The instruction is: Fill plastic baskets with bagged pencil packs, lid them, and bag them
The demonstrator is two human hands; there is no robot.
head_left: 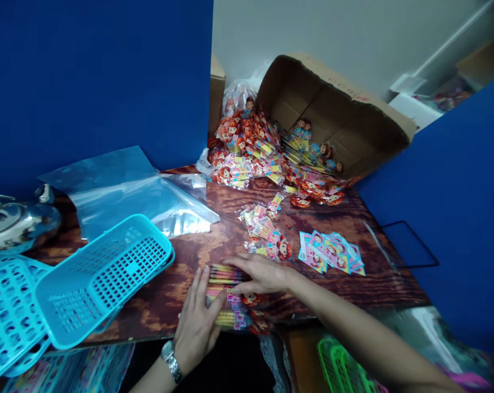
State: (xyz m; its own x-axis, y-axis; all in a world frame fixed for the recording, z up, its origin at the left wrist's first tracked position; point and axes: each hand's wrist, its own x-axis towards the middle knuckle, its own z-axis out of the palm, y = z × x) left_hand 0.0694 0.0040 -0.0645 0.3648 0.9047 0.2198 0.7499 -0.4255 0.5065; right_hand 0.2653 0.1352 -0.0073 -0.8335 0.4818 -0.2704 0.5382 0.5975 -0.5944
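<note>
Head view: near the front edge of the tabletop (173, 284), both hands lie flat and open on a row of packets (230, 297). The left hand (197, 322) presses the row's left end; the right hand (263, 274) covers its far side. A turquoise basket (103, 273) sits left, and a tipped cardboard box (345, 114) stands far right.

baskets: two turquoise plastic ones (103, 275), tipped and overlapping, left of the fingers
plastic bags: clear stack (136, 191), up-left of the fingers
cardboard box: (345, 109) on its side, far past the fingertips
pot lid: shiny metal (9, 224), far left
cards: small fanned pile (332, 254), right of the fingers
</note>
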